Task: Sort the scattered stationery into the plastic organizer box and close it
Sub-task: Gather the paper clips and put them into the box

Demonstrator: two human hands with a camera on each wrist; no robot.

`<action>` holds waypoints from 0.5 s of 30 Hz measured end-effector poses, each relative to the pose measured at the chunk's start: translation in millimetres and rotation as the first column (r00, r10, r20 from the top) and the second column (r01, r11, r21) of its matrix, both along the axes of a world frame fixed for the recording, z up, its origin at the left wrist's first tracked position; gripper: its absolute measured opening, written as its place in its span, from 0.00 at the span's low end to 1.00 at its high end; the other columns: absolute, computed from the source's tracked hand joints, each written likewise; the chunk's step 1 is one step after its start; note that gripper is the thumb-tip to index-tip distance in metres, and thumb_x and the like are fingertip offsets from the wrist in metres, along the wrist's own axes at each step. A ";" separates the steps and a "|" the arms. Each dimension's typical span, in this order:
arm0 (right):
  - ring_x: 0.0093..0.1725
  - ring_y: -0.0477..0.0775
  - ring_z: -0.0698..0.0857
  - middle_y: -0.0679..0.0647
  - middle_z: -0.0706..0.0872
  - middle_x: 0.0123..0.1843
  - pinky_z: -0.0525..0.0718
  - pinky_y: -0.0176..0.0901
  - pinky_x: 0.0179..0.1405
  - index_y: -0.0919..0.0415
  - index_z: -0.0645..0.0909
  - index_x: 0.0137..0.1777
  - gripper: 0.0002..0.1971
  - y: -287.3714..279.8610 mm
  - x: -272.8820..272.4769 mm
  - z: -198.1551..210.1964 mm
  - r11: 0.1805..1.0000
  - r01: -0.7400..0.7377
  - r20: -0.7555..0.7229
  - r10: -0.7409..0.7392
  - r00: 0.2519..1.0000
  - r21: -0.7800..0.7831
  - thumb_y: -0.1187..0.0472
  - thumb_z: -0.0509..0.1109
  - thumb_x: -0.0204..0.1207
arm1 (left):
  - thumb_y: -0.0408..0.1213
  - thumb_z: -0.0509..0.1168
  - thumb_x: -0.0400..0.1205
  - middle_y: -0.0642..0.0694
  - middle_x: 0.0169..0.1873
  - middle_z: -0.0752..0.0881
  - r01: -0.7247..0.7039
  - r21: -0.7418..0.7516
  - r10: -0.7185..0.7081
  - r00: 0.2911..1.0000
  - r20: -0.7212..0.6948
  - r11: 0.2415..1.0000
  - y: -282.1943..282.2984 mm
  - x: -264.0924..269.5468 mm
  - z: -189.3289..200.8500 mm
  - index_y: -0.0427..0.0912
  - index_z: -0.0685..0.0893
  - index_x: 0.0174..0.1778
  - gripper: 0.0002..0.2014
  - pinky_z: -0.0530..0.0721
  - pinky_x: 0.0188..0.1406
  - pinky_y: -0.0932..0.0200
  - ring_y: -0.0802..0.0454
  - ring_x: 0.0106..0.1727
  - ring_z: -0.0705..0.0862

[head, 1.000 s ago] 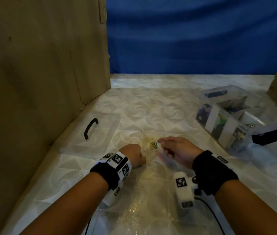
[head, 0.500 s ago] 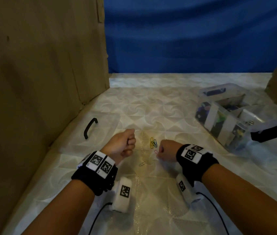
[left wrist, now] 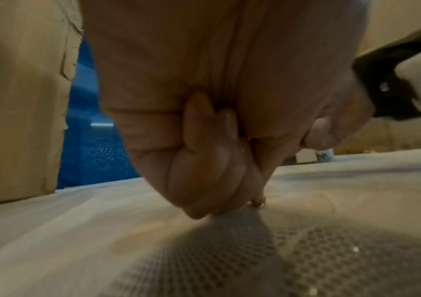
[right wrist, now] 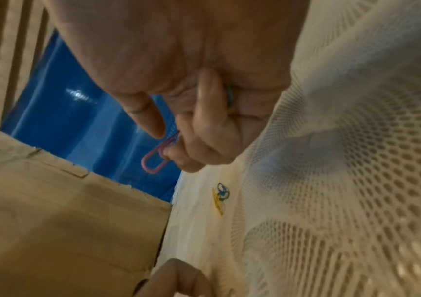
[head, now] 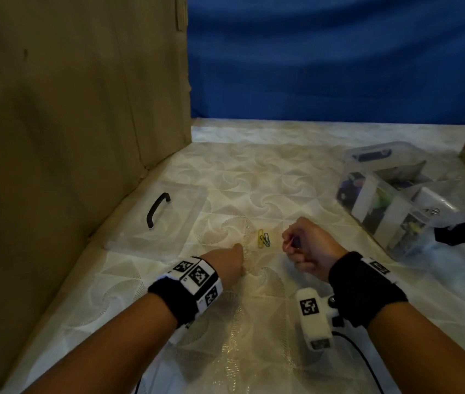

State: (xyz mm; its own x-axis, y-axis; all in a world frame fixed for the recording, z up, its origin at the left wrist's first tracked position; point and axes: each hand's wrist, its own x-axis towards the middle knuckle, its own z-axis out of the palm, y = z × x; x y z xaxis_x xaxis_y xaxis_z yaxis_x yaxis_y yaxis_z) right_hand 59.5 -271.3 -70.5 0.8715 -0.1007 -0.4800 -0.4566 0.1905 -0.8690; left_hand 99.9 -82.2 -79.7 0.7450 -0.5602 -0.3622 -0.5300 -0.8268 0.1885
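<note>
Cardboard wall [head: 69, 137] left, blue backdrop [head: 339, 58] behind, table [head: 254, 180] covered in a pale swirl-pattern cloth. Clear organizer box [head: 396, 211] sits open at far right of the table, its compartments holding dark and coloured stationery, exact items too blurred to tell. Its clear lid [head: 166, 223] with a black handle [head: 157, 210] lies flat on the left side of the table near the cardboard, well apart from the box. Left hand [head: 230, 263] is down on the cloth, fingers curled with tips together touching the surface; left wrist view shows something small at the fingertips [left wrist: 256, 202], cannot tell what, or whether it is held. Right hand [head: 309, 248] is raised just off the table, grip clamped on a pink paper clip [right wrist: 159, 154] pinched between thumb and forefinger; a hint of blue-green shows tucked in the curled palm. Between the hands, on the cloth, a yellow paper clip [head: 260, 238] and a blue paper clip [head: 267, 239] lie touching, side by side.
</note>
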 end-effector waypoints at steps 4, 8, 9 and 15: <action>0.15 0.45 0.64 0.53 0.73 0.25 0.57 0.31 0.13 0.57 0.70 0.30 0.17 3.6 16.0 -6.0 0.976 0.027 -0.024 -0.033 0.999 -0.215 0.55 0.60 0.81 | 0.37 0.53 0.87 0.36 0.61 0.82 0.016 0.033 -0.018 0.999 0.045 0.999 -2.9 -0.7 0.6 0.34 0.71 0.66 0.15 0.77 0.59 0.51 0.40 0.61 0.82; 0.19 0.46 0.70 0.52 0.72 0.24 0.66 0.35 0.18 0.58 0.71 0.27 0.17 7.4 34.8 -6.2 0.792 -0.106 -0.036 0.106 0.994 -0.602 0.61 0.70 0.77 | 0.36 0.52 0.87 0.35 0.64 0.81 0.014 0.041 -0.016 0.999 0.047 0.999 -4.4 1.0 0.3 0.33 0.72 0.67 0.15 0.76 0.62 0.51 0.38 0.65 0.80; 0.23 0.46 0.71 0.51 0.73 0.26 0.69 0.36 0.21 0.56 0.71 0.28 0.17 8.2 38.2 -5.5 0.700 -0.163 -0.074 0.155 0.985 -0.695 0.61 0.70 0.76 | 0.38 0.52 0.87 0.35 0.64 0.81 0.000 0.029 -0.001 0.999 0.032 1.000 -4.4 1.4 -1.1 0.33 0.72 0.67 0.16 0.76 0.63 0.49 0.38 0.65 0.80; 0.36 0.55 0.80 0.53 0.79 0.31 0.76 0.41 0.37 0.58 0.76 0.33 0.17 20.6 62.7 4.2 0.403 -0.451 -0.386 0.235 0.892 -0.796 0.47 0.73 0.72 | 0.43 0.57 0.85 0.35 0.63 0.81 -0.025 0.000 0.025 1.000 -0.018 1.000 -4.4 2.5 -6.5 0.33 0.72 0.67 0.19 0.77 0.64 0.48 0.38 0.65 0.80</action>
